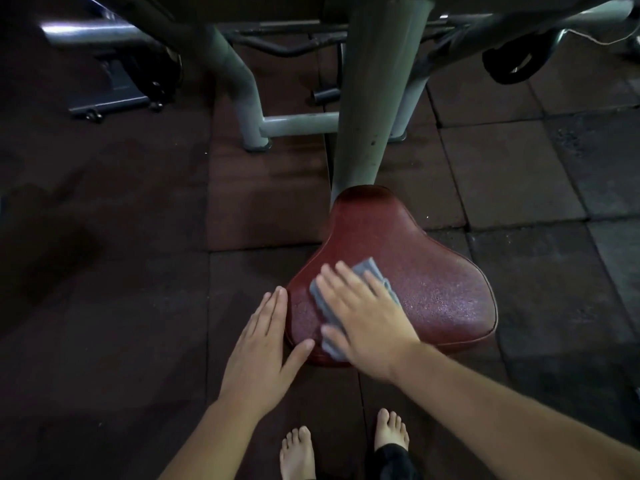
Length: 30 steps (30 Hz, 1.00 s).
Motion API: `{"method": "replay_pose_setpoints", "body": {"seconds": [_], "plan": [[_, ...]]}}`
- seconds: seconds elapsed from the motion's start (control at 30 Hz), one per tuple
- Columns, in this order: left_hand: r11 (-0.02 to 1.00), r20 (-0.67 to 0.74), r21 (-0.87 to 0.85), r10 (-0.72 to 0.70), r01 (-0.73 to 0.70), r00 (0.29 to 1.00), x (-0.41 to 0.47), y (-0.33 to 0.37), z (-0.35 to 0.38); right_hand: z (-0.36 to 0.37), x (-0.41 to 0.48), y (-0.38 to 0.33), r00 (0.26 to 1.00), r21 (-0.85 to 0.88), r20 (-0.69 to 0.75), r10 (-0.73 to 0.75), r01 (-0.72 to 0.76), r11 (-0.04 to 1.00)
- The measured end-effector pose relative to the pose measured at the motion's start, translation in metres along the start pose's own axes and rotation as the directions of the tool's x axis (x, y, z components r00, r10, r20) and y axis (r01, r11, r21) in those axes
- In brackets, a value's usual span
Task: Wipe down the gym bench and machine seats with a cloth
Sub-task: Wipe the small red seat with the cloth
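Starting at the left, dark rubber floor mats (104,271) fill that side, with a low wheeled metal base (114,98) of some gym equipment near the top left corner of the view, too dim to identify further. The left hand (265,344) lies flat against the left edge of the red machine seat (433,296), palm down, its fingers (273,306) straight and close together, the thumb spread out and touching the seat's front left rim; it grips nothing. Just right of it, the right hand (363,313) presses flat on a grey cloth (346,299) that lies on the left half of the seat's top. Its fingers (337,289) are spread apart over the cloth, not curled around it, and they look slightly blurred. Cloth edges show past the fingertips toward the seat's narrow far end and beside the thumb near the front edge. The seat is saddle-shaped, wide near the person and narrowing toward a pale grey steel post (374,98) that rises from behind its far end. More grey frame tubes (249,109) stand on the floor behind, left of the post. The right half of the seat's top is bare and glistens with fine specks. Below the hands, two bare feet (298,452) stand on the mats. To the right, the floor (519,168) is laid in squarish tiles with visible seams.
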<state>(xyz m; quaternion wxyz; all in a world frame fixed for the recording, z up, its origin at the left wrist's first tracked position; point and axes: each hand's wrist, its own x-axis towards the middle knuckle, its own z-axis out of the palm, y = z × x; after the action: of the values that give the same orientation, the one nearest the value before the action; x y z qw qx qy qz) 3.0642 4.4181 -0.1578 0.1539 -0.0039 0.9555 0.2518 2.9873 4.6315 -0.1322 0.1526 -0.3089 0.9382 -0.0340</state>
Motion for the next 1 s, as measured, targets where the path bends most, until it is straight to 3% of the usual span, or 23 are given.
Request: {"method": "replay_pose_setpoints", "body": {"seconds": [0.07, 0.13, 0.3, 0.37, 0.5, 0.6, 0.8, 1.0], "plan": [[1.000, 0.011, 0.010, 0.009, -0.009, 1.000, -0.002, -0.002, -0.002, 0.005, -0.020, 0.003, 0.988, -0.003, 0.059, -0.142, 0.142, 0.990], [1.000, 0.011, 0.003, 0.018, -0.018, 1.000, -0.003, -0.001, -0.005, 0.000, -0.006, 0.024, 0.980, -0.030, 0.071, -0.185, 0.187, 0.982], [0.999, 0.044, 0.027, 0.024, -0.025, 0.999, -0.006, 0.000, -0.012, -0.017, 0.065, 0.033, 0.988, -0.010, 0.043, 0.150, -0.149, 0.989], [0.999, 0.054, 0.028, 0.033, -0.035, 0.998, -0.007, -0.004, -0.011, -0.014, 0.064, 0.012, 0.979, 0.025, 0.005, 0.204, -0.204, 0.979], [0.996, 0.062, 0.033, 0.077, -0.079, 0.995, -0.008, -0.013, -0.010, 0.000, 0.020, -0.037, 1.000, 0.027, 0.004, 0.022, -0.022, 0.999], [0.994, 0.067, 0.047, 0.091, -0.094, 0.994, -0.009, -0.017, -0.011, 0.000, 0.022, -0.026, 0.991, 0.016, 0.054, -0.120, 0.120, 0.993], [0.995, 0.068, 0.057, 0.083, -0.087, 0.994, -0.008, -0.020, -0.013, -0.008, 0.064, -0.028, 0.978, 0.042, -0.012, 0.210, -0.209, 0.977], [0.995, 0.047, 0.011, 0.097, -0.097, 0.994, -0.005, -0.021, -0.012, 0.004, 0.034, -0.051, 0.999, 0.026, 0.001, 0.039, -0.039, 0.999]]}}
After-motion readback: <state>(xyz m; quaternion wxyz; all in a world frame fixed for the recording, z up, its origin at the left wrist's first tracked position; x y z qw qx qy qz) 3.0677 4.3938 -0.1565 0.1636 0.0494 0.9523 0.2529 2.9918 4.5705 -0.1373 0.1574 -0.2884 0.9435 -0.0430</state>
